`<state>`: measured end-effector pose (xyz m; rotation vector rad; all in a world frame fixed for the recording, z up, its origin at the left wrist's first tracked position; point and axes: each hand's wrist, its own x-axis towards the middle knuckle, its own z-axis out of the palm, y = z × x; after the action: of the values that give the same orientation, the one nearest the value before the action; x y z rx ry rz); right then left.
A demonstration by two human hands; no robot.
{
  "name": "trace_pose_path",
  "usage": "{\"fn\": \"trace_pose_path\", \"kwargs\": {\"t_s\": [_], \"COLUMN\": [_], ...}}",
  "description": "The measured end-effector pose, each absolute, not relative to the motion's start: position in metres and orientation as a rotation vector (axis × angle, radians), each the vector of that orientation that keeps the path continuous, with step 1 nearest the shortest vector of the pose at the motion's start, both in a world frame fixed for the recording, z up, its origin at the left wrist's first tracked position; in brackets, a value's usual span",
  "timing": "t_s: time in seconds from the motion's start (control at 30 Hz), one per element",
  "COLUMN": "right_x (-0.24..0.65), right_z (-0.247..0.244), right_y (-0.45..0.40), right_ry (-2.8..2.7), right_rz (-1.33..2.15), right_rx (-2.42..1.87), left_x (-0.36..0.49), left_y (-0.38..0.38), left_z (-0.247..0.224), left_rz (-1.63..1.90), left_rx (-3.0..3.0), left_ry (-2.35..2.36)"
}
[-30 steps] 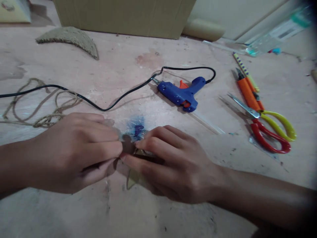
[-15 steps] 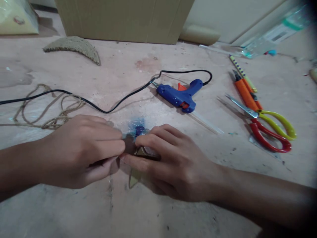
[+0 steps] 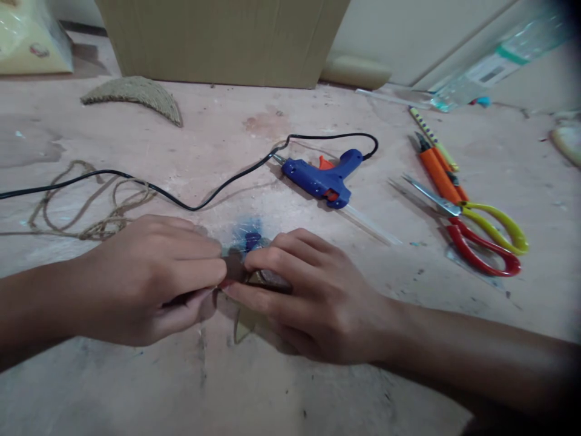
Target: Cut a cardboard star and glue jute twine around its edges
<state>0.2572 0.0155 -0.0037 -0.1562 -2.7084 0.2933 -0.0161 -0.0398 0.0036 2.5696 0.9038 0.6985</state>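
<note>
My left hand point(image 3: 167, 281) is closed in a pinch, its thumb and fingers pressed together. Whatever it grips is hidden by the fingers. Just beside it, the fingers of my right hand point(image 3: 313, 297) curl around a small cardboard piece point(image 3: 244, 326) with a pointed corner, mostly covered by the palm. The fingertips of both hands nearly meet. Behind the left hand lies a loose tangle of brown twine point(image 3: 102, 227). A dark blue patch point(image 3: 252, 239) shows on the table just beyond the fingertips.
A blue glue gun point(image 3: 318, 178) lies behind the hands, its black cord point(image 3: 236, 178) running left. Scissors point(image 3: 483, 233), an orange cutter point(image 3: 438, 172) and a plastic bottle point(image 3: 494, 66) are at right. A twine-covered crescent point(image 3: 136, 94) lies before a cardboard box point(image 3: 218, 45).
The view has shifted slightly, so the background things sit a little lower and further left. Both hands keep nearly the same pose and grip.
</note>
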Motion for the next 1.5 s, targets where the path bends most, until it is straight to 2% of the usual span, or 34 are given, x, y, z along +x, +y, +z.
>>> {"fn": "trace_pose_path", "kwargs": {"t_s": [1.5], "right_x": [0.256], "right_z": [-0.0063], "right_y": [0.0163], "right_ry": [-2.614], "right_rz": [0.334], "right_rx": [-0.189], "left_x": [-0.0167], "left_y": [-0.038], "left_z": [0.0055], "left_rz": [0.615], "left_rx": [2.59], "left_ry": [0.905]}}
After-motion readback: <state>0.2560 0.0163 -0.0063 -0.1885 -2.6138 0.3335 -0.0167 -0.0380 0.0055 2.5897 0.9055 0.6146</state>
